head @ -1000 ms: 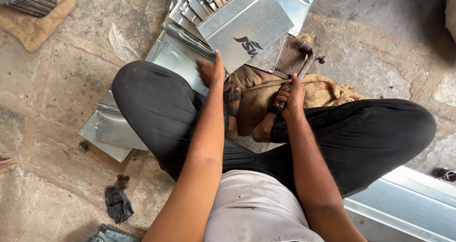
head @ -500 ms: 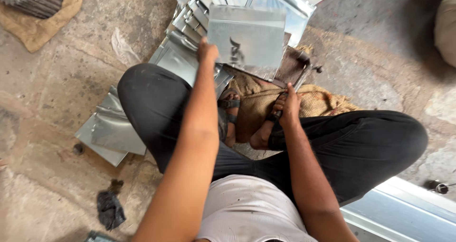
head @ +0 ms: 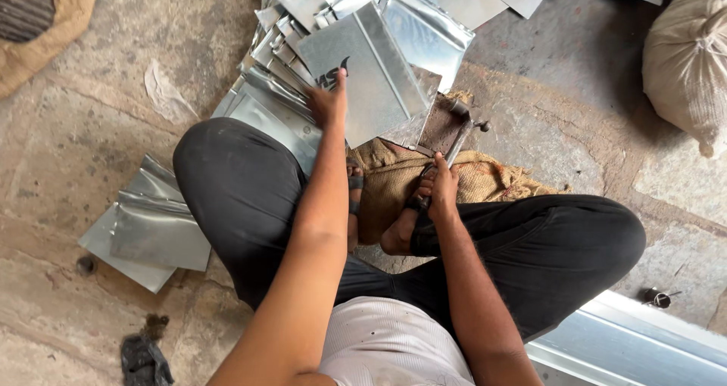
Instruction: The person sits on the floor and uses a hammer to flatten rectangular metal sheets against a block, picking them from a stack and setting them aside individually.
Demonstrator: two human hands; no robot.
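Stone floor (head: 91, 166): rough, pale, stained, carrying everything in view. Person seated cross-legged on it, black trousers (head: 242, 197), bare feet tucked in at the centre. Pile of sheet-metal pieces (head: 454, 7): shiny, folded, heaped along the top edge and spilling toward the left knee. Long metal panel (head: 644, 348): lies at the lower right, beside the right leg. Filled sack (head: 689, 53): off-white, at the upper right edge, well apart from the hands. Burlap cloth (head: 394, 182): brown, spread in front of the feet and under the tool. Second burlap piece (head: 53, 23): upper left corner, partly under a ribbed dark object. Loose folded sheets (head: 151, 231): two or three, flat on the floor just outside the left knee. Folded metal sheet (head: 371, 76): rectangular, with a bent lip and a dark printed mark, tilted up above the burlap cloth and in front of the pile; the left hand (head: 329, 102) grips its lower left edge, fingers closed on it. Hammer-like tool (head: 454, 140): dark metal, head resting near a rusty plate just beyond the burlap; the right hand (head: 439, 185) is clenched round its handle. Dark rag (head: 144, 359): crumpled, lower left. Small metal fitting (head: 657, 298): on the floor at the right.
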